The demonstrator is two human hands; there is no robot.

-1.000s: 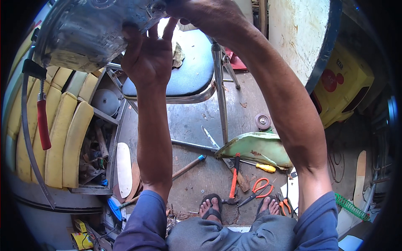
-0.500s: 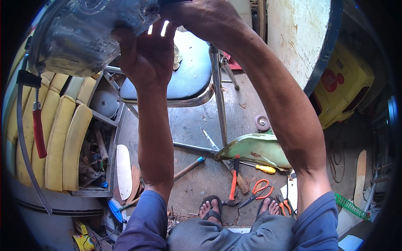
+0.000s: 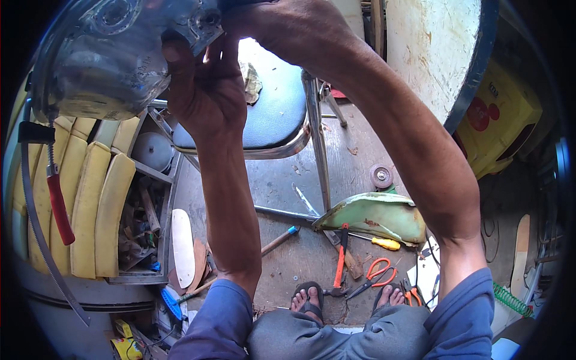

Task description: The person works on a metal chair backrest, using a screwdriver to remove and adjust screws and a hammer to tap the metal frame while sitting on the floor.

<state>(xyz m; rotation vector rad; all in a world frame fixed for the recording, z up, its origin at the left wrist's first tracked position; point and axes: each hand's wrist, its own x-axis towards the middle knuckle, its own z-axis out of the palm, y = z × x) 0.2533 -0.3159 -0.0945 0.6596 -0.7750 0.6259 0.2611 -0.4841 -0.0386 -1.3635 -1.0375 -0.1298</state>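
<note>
A large, shiny, see-through-looking housing with moulded round fittings fills the upper left. My left hand grips its right corner, the thumb in front and the fingers curled behind, partly hidden. Against that same corner, near the top edge, is my right hand. It is closed around something dark that the frame edge cuts off, so I cannot make it out. A bar clamp with a red handle and a notched steel bar hangs at the housing's lower left.
A chair with a dark padded seat stands ahead, a crumpled piece on it. On the floor lie a green curved panel, a hammer, orange-handled scissors and a yellow screwdriver. Yellow padded strips stand at left.
My left hand's fingers have curled in closer to the housing's corner. The whole view has shifted slightly, and the housing sits a little higher and further left.
</note>
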